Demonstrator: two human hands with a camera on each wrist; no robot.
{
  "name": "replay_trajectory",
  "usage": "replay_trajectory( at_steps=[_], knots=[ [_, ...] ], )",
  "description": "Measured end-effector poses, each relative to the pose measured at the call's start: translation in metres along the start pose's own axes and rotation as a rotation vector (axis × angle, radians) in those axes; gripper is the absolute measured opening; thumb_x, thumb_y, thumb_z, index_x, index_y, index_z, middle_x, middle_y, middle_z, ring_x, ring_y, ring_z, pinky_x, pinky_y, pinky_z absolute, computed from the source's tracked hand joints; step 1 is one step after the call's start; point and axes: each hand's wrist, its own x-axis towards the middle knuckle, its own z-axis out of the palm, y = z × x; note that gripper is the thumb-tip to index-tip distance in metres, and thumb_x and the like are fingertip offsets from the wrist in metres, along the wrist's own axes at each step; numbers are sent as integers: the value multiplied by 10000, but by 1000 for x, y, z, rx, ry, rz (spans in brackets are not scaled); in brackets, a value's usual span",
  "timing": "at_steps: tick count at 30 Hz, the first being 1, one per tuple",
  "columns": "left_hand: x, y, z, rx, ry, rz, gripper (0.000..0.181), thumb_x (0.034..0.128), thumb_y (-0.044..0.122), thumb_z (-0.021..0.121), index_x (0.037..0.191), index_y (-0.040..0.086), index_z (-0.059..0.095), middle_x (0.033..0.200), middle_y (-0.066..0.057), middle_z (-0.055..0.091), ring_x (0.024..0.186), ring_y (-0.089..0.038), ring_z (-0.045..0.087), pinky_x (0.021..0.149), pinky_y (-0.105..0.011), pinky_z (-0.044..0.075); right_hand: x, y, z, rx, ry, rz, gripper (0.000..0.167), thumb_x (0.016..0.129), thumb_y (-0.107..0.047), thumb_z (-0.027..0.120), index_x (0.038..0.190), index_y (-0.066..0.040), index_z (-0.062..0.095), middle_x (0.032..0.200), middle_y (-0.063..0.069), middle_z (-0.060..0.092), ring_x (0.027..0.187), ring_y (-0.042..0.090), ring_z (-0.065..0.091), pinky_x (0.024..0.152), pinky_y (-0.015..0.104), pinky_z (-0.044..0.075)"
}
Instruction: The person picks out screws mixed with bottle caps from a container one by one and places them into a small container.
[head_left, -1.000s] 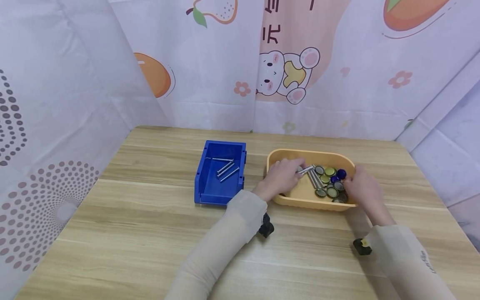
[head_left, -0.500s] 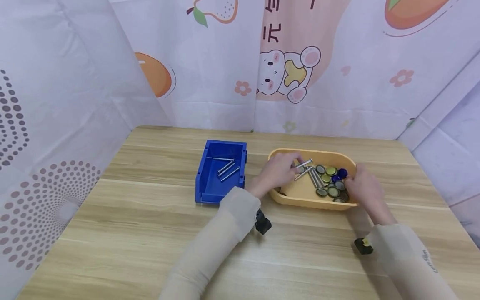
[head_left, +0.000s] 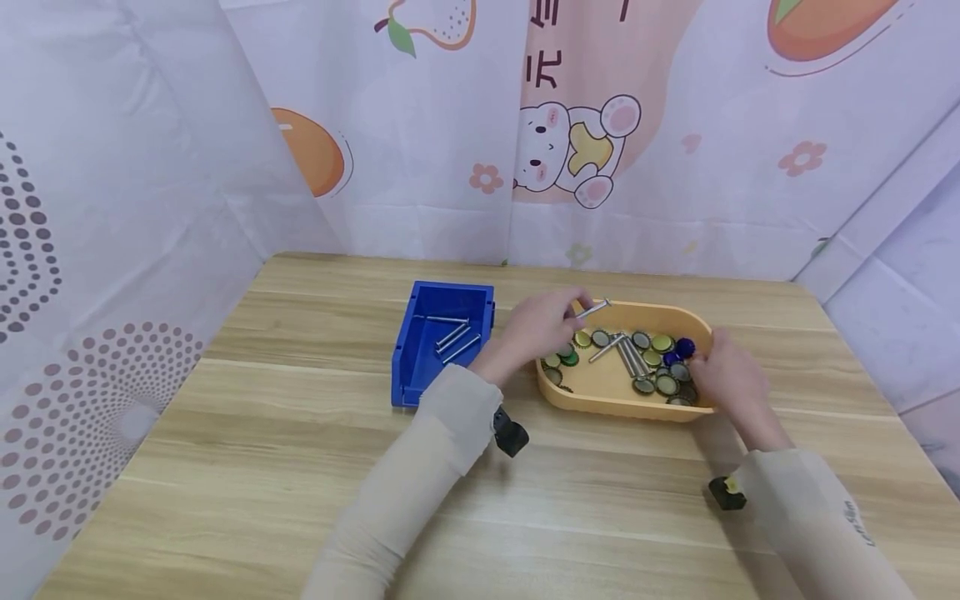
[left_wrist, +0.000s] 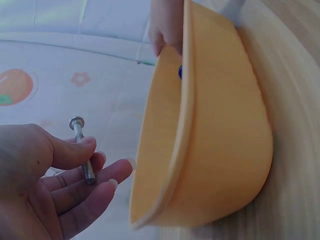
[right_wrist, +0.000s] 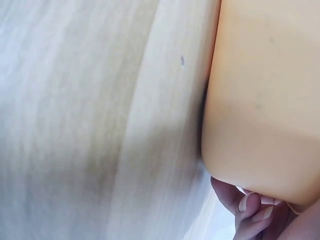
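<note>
- The left hand (head_left: 536,329) has its grip closed on a metal bolt (head_left: 592,309), pinched between thumb and fingers above the far left corner of the basket.
- The right hand (head_left: 727,375) grips the rim at the right end of the orange basket (head_left: 615,405), which stands toward the far edge of the table (head_left: 225,400), right of its middle.
- In the basket, loose bolts (head_left: 632,358) lie around the middle, with bottle caps (head_left: 667,384) crowded at the right end and more at the left, among them green and yellow ones; two blue caps (head_left: 684,347) sit near the right hand.
- Left of the basket and apart from it, a blue bin (head_left: 405,367) holds several bolts (head_left: 461,349) lying flat.
- The left hand covers part of the basket's far left rim, and the left sleeve (head_left: 450,425) hides the bin's near right corner.
- A printed curtain (head_left: 420,192) hangs behind the table's far edge.
- The left wrist view alone shows the held bolt's threaded end against the fingers, its head standing clear above the thumb.
- The right wrist view alone shows the right hand's fingertips (right_wrist: 243,202) curled at the basket's end, beside its plain outer wall.
</note>
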Motion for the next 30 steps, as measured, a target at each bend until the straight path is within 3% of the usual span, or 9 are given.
replay_trajectory(
  at_steps=[10,20,27,30],
  knots=[
    [-7,-23,-34,-73,32,-43,249,1005,197,569,1248,182,622,993,-45,699,812,-149,685,658,-249,482,0,0,1,0,5,24,358,944,-186,456,1151,107,439,774,164,553,609,249,514,494,358,385],
    [-19,-49,-60,-99,66,-43,238,999,148,570,1227,155,637,950,-45,672,778,-149,667,627,-253,505,0,0,1,-9,0,19,370,952,-194,446,1157,113,436,756,159,545,595,244,509,484,359,385],
    [-27,-73,-74,-62,32,-27,226,992,112,573,1204,106,650,986,-101,702,870,-260,696,726,-305,536,-1,0,0,-9,-3,18,380,958,-202,439,1172,112,431,745,150,541,589,238,499,489,364,381],
    [-30,-80,-80,-29,30,-21,222,986,99,577,1194,101,654,1011,-108,708,875,-244,696,776,-326,554,-1,0,-1,-14,-9,25,391,959,-211,430,1183,110,429,746,150,543,591,240,502,493,370,384]
  ],
)
